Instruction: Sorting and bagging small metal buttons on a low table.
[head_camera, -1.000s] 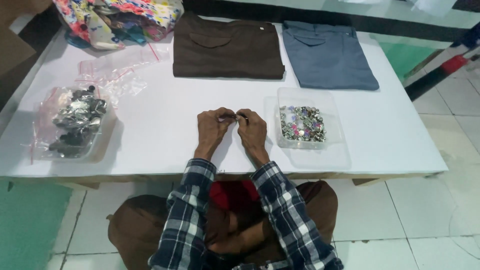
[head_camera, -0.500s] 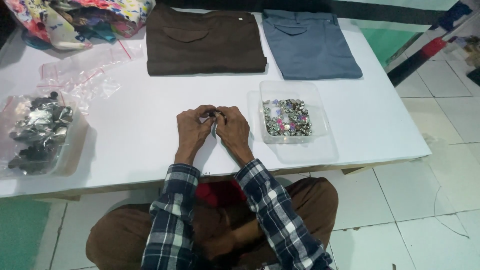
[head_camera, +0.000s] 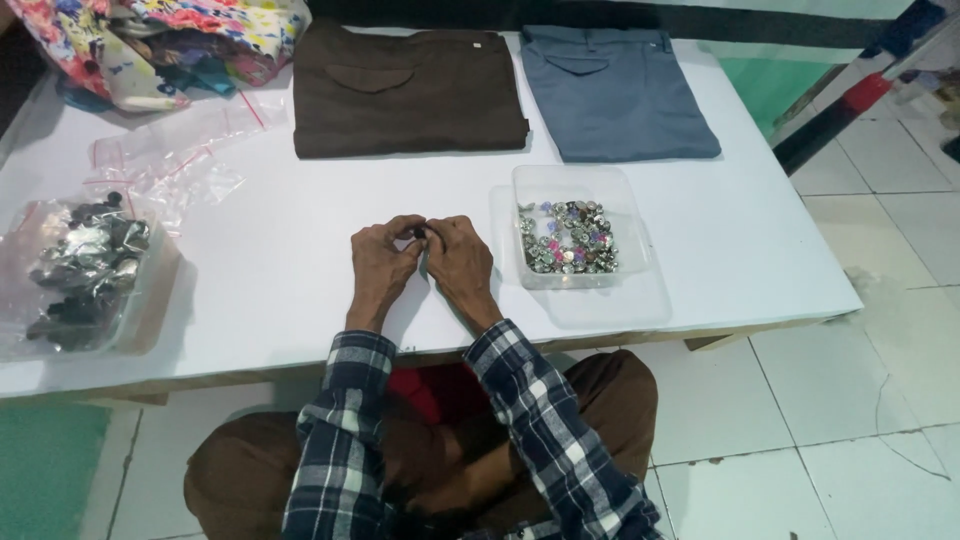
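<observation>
My left hand (head_camera: 380, 262) and my right hand (head_camera: 456, 258) rest together on the low white table (head_camera: 270, 290), fingertips meeting over a small dark button (head_camera: 420, 233) pinched between them. Just right of my right hand stands a clear plastic box (head_camera: 578, 225) filled with several small shiny buttons. At the table's left lies a clear bag of dark and silvery buttons (head_camera: 85, 265). My plaid sleeves and crossed legs show below the table edge.
Folded brown trousers (head_camera: 405, 90) and folded blue-grey trousers (head_camera: 615, 90) lie at the back of the table. Colourful floral cloth (head_camera: 160, 40) is piled at the back left, with empty clear zip bags (head_camera: 185, 150) beside it. White tiled floor lies to the right.
The camera view has shifted a little; both hands stay joined at the same spot on the table, fingers working the small button between them.
</observation>
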